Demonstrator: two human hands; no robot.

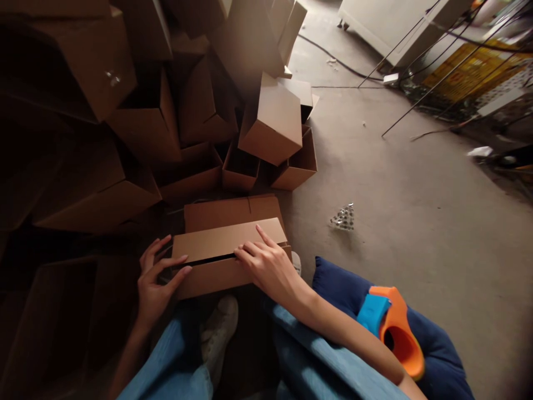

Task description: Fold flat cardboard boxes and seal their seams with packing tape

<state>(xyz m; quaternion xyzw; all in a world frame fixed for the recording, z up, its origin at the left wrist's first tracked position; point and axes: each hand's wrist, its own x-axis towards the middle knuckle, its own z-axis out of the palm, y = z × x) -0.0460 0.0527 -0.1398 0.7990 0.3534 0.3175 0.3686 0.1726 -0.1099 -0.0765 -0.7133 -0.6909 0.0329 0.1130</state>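
Note:
A brown cardboard box [225, 278] sits in front of my legs, its near top flap folded inward and a narrow dark gap along the top. My left hand [156, 278] grips the box's left end, thumb on the near side and index finger at the flap edge, the other fingers lifted apart. My right hand [266, 258] lies across the right part of the top, its curled fingertips at the gap and one finger stretched over the flap [212, 238]. At the back a further flap [225, 214] stands raised.
Many open cardboard boxes [200, 172] are piled ahead and to the left. At right, an orange and blue tape dispenser [400, 328] rests on a dark blue cushion [339, 280]. A clear spotted plastic piece [345, 217] lies on the concrete floor. Thin rods [420, 100] and a yellow crate [462, 69] stand far right.

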